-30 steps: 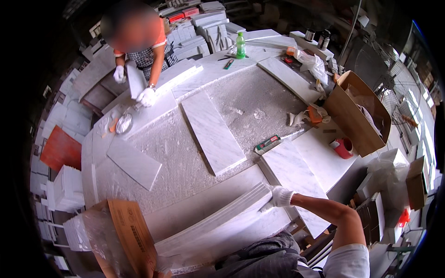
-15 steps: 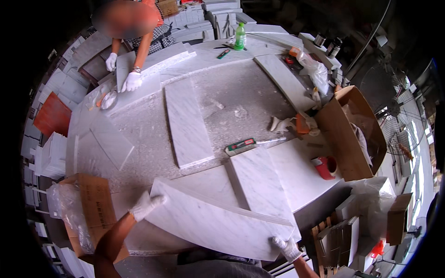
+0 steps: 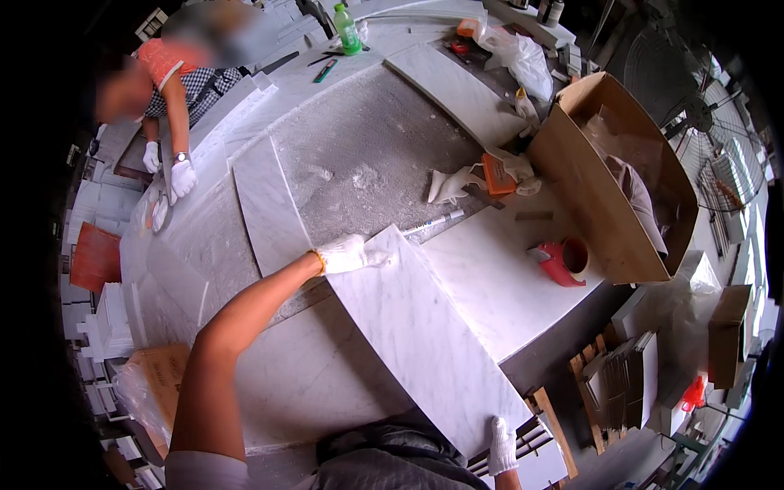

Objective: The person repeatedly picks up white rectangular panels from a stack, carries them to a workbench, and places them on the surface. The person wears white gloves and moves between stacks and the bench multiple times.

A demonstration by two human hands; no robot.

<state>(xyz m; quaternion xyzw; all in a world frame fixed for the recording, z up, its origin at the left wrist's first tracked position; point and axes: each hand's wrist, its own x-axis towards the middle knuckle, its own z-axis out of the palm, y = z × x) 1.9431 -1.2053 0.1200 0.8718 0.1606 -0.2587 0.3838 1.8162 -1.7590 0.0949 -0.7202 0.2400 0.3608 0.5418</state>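
Observation:
My left hand, in a white knitted glove, grips the far end of a long white marble slab with grey veins. At the slab's near end, my right hand, gloved too, holds the right edge low by my body. The slab points away from me, over the pale slabs on the table. Just beyond my left hand lies a white marker pen. Another marble slab is to the left of it, partly behind my left forearm.
A cardboard box and a red tape dispenser stand on the right. White gloves lie by an orange block. A co-worker's gloved hand is at the far left. A green bottle stands at the back.
The slab has swung from lying crosswise before me to pointing away. My left hand has moved forward and right with its far end; my right hand stays at the near end. The view has shifted.

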